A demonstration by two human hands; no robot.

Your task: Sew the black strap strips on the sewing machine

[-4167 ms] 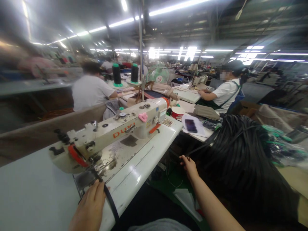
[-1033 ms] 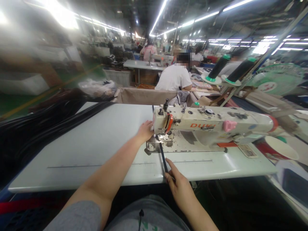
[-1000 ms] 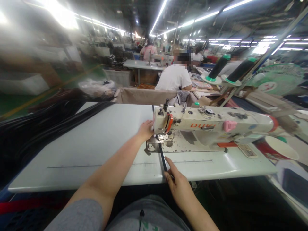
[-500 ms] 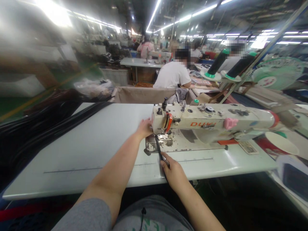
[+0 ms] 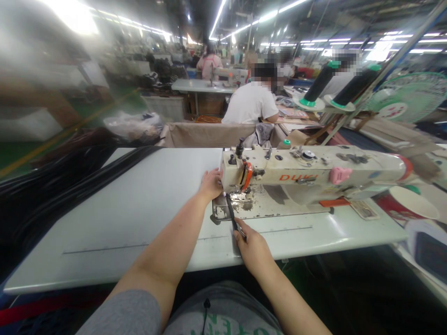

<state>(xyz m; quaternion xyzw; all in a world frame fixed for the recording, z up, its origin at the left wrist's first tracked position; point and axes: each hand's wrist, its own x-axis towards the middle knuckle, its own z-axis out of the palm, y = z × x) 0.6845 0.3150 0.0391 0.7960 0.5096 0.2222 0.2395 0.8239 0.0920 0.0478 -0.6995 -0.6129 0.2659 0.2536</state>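
A narrow black strip (image 5: 231, 210) runs from under the head of the white sewing machine (image 5: 265, 170) toward the table's front edge. My right hand (image 5: 254, 246) is closed on it with thumb and fingers, just in front of the machine bed. A small dark metallic tool (image 5: 240, 231) also shows in that hand; its kind is unclear. My left hand (image 5: 210, 185) reaches to the left side of the machine head, close to the needle area. Its fingertips are partly hidden there, so whether they grip the strip cannot be seen.
Long black strips (image 5: 87, 190) lie bundled over the left of the pale table (image 5: 139, 218). Behind the machine stands a beige fabric-lined bin (image 5: 206, 135), with a person in white (image 5: 249, 102) beyond it. Black thread cones (image 5: 319, 83) and a green fan (image 5: 407, 100) stand at right.
The view has shifted slightly. Both hands keep nearly the same place at the machine, and the black strip stays under its head.
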